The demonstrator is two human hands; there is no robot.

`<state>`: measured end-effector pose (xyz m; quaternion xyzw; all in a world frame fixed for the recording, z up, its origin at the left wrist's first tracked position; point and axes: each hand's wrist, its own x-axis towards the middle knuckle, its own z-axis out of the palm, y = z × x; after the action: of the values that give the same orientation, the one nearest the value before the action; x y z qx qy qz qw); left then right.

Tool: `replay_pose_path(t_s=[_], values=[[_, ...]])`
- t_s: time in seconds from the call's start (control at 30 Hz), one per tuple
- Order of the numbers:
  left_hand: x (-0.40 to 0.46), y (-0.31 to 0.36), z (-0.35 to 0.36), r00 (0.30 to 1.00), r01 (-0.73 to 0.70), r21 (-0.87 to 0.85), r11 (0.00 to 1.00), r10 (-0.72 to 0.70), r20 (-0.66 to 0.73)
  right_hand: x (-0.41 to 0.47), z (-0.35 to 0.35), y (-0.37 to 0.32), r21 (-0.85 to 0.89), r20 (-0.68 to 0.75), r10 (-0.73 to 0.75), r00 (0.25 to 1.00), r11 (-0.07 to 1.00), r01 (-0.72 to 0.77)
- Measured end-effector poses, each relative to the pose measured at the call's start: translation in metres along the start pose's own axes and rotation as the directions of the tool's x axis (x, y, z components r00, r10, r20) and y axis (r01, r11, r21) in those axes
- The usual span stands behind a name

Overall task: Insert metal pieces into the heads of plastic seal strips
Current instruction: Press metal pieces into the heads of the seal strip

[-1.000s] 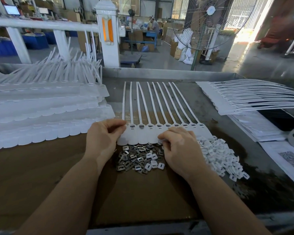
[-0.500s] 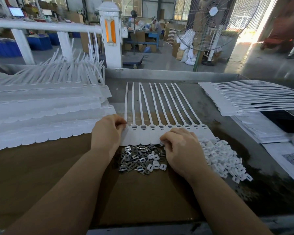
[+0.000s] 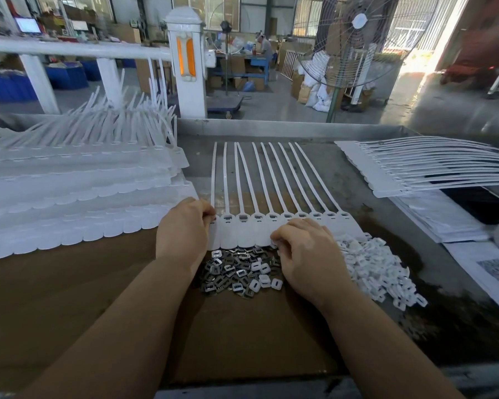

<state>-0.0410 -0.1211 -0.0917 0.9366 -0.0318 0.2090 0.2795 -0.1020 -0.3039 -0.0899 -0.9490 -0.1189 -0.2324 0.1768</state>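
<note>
A joined row of white plastic seal strips point(image 3: 260, 228) lies flat in the middle of the table, tails pointing away from me. Metal pieces show in the head slots. My left hand point(image 3: 183, 228) pinches the leftmost head of the row with curled fingers. My right hand point(image 3: 306, 251) has its fingers curled at the near edge of the row's tags; whether a piece sits in its fingertips is hidden. A heap of small metal pieces point(image 3: 236, 269) lies just below the row, between my hands. A heap of white plastic caps point(image 3: 375, 269) lies to the right of my right hand.
Tall stacks of white seal strips point(image 3: 75, 191) fill the table's left side. Another stack of strips point(image 3: 421, 168) lies at the far right, with paper sheets point(image 3: 444, 223) near it. A metal rim point(image 3: 271, 128) bounds the table's far edge. Brown cardboard point(image 3: 242, 335) covers the near surface.
My left hand has slid a little further over the leftmost head. My right hand has stayed at the row's near edge. The view shifted slightly.
</note>
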Motion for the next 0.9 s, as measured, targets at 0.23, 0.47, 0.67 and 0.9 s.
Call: replay_pose_path(t_s=[0.23, 0.47, 0.67, 0.9], values=[[-0.0004, 0.0000, 0.0012, 0.999, -0.001, -0.027, 1.000, 0.000, -0.041, -0.0003, -0.0005, -0.0008, -0.024, -0.007, -0.008, 1.000, 1.000, 0.007], [0.0002, 0.0000, 0.0002, 1.000, 0.002, -0.037, 0.999, -0.003, -0.025, 0.0003, 0.0018, 0.0007, -0.070, 0.009, -0.013, 1.000, 0.997, 0.013], [-0.0011, 0.0009, -0.0018, 0.997, 0.001, -0.035, 0.999, -0.004, -0.072, -0.0002, 0.0017, 0.0006, -0.058, 0.033, -0.001, 0.999, 0.998, 0.003], [-0.0002, 0.0011, -0.0014, 0.999, -0.009, -0.006, 1.000, 0.009, -0.033, 0.0000, 0.0010, 0.0001, -0.049, 0.043, -0.007, 0.999, 0.999, 0.009]])
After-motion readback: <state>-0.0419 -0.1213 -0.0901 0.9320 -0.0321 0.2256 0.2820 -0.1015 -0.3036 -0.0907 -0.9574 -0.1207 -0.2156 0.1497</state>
